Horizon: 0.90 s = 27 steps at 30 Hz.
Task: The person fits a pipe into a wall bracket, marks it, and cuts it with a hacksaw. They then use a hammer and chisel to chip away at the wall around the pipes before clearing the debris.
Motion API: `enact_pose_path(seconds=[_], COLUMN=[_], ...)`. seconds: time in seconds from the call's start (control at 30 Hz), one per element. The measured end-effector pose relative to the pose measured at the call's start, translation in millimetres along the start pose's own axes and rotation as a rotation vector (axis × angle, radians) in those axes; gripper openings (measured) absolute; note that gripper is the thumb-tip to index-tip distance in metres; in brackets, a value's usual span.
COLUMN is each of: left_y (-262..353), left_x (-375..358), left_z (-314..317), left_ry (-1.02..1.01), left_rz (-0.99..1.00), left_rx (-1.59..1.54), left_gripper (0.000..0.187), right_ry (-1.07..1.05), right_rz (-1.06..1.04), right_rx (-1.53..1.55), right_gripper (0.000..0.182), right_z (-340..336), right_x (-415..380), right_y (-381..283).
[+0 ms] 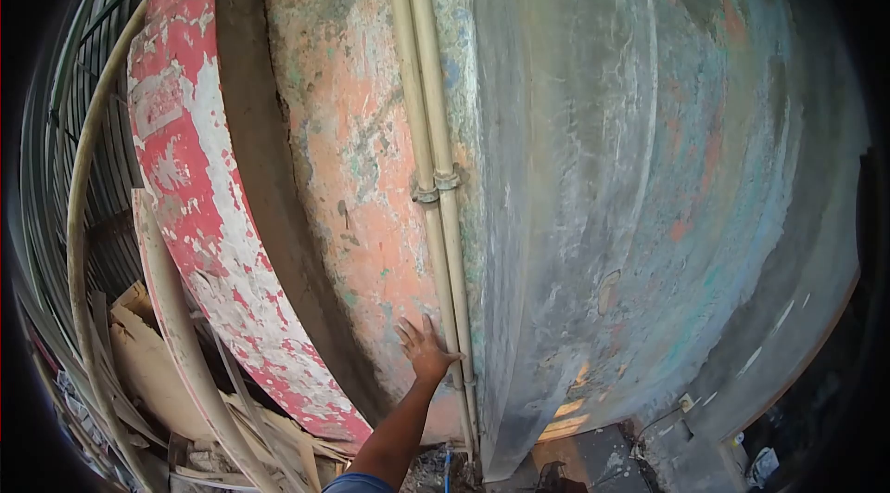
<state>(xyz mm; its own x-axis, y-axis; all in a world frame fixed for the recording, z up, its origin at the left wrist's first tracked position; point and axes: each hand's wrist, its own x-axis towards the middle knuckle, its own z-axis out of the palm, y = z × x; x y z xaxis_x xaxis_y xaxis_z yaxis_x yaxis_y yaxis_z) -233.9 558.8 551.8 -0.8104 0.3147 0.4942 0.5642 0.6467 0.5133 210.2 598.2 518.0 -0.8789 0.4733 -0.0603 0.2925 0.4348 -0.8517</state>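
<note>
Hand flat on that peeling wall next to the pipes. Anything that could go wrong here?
1. The left hand presses on flaking paint of the wall; loose chips may break off or scrape the palm.
2. Its fingers sit beside the twin pipes, held by few visible clamps; leaning on them might strain them.
3. Piled scrap boards nearby could trip.

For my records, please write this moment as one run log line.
hand: open, flat on wall | beside: pipes | other hand: not in view | left of wall: red column
</note>
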Motion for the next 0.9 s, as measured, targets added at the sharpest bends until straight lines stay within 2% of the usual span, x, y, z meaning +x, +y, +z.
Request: enact_pose_path(seconds=[0.03,0.1,0.17,0.23,0.37,0.4,0.57,0.6,0.67,0.77,0.83,0.9], left_y=[-2,-4,-2,-5,-5,-7,-19,-23,-23,-24,-23,-24], left_x=[1,3,4,5,9,4,3,1,0,-1,2,-2], left_z=[3,4,2,5,9,10,27,31,33,37,39,42], left_ry=[0.031,0.045,0.014,0.031,-0.029,-0.063,0.090,0.085,0.106,0.132,0.129,0.154], left_rz=[0.026,0.042,0.030,0.060,0.002,-0.024,0.117,0.092,0.121,0.133,0.098,0.154], left_rx=[-0.005,0.005,0.005,0.027,0.070,0.073,0.005,0.006,0.004,-0.036,-0.026,0.063], left_gripper=[0.133,0.131,0.134,0.134,0.130,0.130,0.117,0.117,0.113,0.110,0.111,0.118], right_ry=[-0.010,0.052,0.070,0.014,0.011,-0.015,-0.083,-0.103,-0.104,-0.216,-0.253,-0.302], right_rz=[-0.070,0.162,0.104,0.244,0.245,0.278,0.274,0.281,0.284,0.322,0.255,0.213], right_rx=[-0.174,-0.209,-0.222,-0.096,-0.102,-0.108,-0.156,-0.170,-0.087,-0.138,-0.135,-0.128], right_gripper=[0.045,0.029,0.026,0.029,0.023,0.023,0.023,0.023,0.023,0.025,0.026,0.028], right_z=[6,6,24,10,10,12,12,14,14,12,19,27], right_x=[3,8,9,12,20,18,28,29,33,49,65,72], right_y=[21,17,70,23,4,4,21,29,34,23,27,21])
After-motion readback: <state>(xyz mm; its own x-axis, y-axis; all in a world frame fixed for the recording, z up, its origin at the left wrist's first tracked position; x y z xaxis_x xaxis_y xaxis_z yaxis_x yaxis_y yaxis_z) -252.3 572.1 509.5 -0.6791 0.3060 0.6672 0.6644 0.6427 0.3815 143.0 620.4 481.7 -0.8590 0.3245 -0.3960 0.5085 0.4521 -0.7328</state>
